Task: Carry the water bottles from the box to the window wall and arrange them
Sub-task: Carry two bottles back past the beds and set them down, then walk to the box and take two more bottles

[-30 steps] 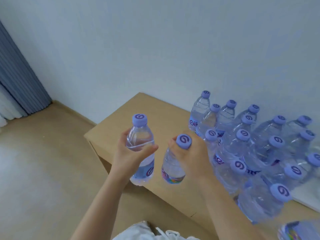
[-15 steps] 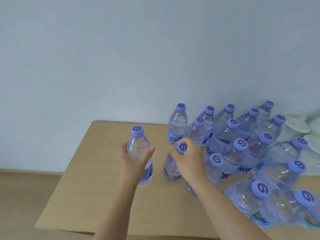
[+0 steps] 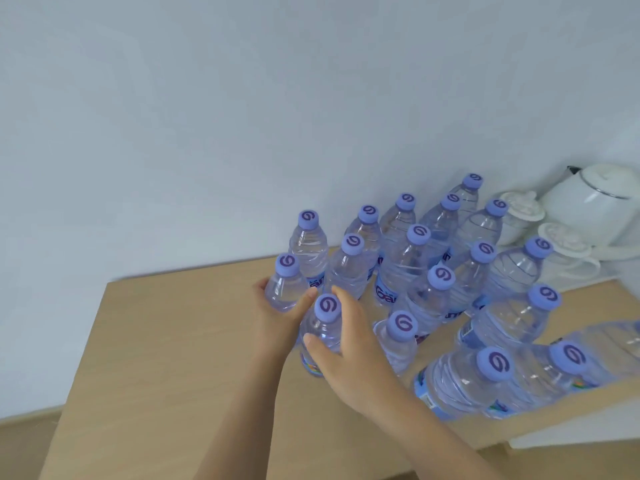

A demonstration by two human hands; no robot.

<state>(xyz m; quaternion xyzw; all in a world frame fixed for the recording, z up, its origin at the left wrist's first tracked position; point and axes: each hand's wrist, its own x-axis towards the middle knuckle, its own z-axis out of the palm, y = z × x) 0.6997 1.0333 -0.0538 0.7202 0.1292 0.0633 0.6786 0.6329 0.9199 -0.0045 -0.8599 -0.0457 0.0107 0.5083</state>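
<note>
Hands [image 3: 311, 327] curled round two bottles [image 3: 304, 310]

Bottles [image 3: 419, 261] clustered on table [image 3: 173, 358] against wall [image 3: 242, 116]; kettle [image 3: 599, 202] behind, at right.

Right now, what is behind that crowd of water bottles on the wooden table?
Behind the water bottles on the wooden table is the plain pale wall. At the right stand a white kettle and white lidded jars; their lower parts are covered by bottles.

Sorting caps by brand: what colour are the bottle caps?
Lilac caps with a dark purple swirl; head view.
</note>
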